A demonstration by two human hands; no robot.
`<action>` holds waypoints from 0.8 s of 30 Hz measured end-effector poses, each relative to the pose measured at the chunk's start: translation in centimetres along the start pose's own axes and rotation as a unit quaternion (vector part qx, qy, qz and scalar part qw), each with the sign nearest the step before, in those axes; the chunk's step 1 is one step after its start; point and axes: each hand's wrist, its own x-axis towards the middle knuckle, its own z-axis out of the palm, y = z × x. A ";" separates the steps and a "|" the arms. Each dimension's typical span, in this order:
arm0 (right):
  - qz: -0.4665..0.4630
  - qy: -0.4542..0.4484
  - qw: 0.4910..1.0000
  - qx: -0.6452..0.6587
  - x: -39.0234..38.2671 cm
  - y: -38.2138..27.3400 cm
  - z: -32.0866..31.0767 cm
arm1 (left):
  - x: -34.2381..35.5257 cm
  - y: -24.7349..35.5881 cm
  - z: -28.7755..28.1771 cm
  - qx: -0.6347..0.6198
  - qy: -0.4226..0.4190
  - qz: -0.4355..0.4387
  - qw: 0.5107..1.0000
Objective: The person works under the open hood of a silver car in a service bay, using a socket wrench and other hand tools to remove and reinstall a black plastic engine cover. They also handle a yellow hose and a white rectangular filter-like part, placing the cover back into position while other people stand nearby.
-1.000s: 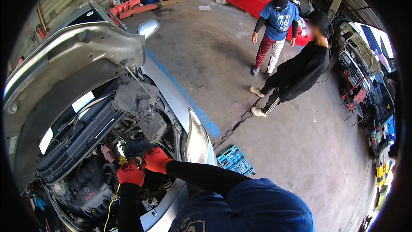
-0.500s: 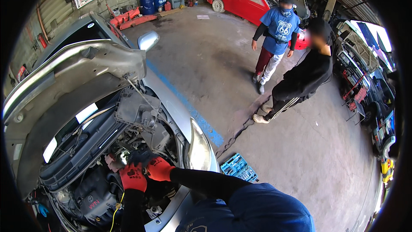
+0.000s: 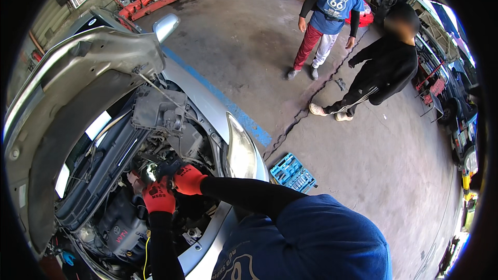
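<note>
Both my hands wear red gloves with dark fingers and reach into the engine bay of a silver car. My left hand (image 3: 158, 197) is beside the dark engine cover (image 3: 120, 232), its fingertips lost among dark parts. Close by on the right, my right hand (image 3: 189, 179) bends its fingers inward around something too dark to name. Just beyond the gloves is a bright, shiny spot (image 3: 151, 171). A dull pinkish piece (image 3: 136, 182) lies against the left glove. Farther in sits a black box-shaped housing (image 3: 160, 108).
The raised hood (image 3: 111, 54) rests on a thin prop rod (image 3: 166, 93). An open blue socket set (image 3: 293, 173) lies on the floor by the headlight (image 3: 241, 148). Two people, one in a blue shirt (image 3: 334, 2) and one in black (image 3: 386, 59), stand to the right.
My view has shifted, and the car sits slightly lower-left or higher in it. The person in black has turned and stepped. My hands stay at nearly the same spot in the engine bay.
</note>
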 end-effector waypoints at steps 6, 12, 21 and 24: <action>0.003 0.044 0.999 0.014 0.6 0.6 1.2 | 0.3 1.4 -1.5 -0.099 -0.118 -0.129 0.980; 0.016 0.001 1.000 0.007 -0.8 0.4 0.5 | -0.1 -0.5 0.8 0.000 0.082 0.057 0.995; 0.062 -0.071 0.993 0.065 0.0 0.4 0.4 | -0.4 1.5 -0.3 -0.135 -0.182 -0.153 0.962; 0.099 -0.052 0.990 0.082 -2.0 0.8 0.3 | -0.8 0.8 0.6 -0.113 -0.116 -0.102 0.981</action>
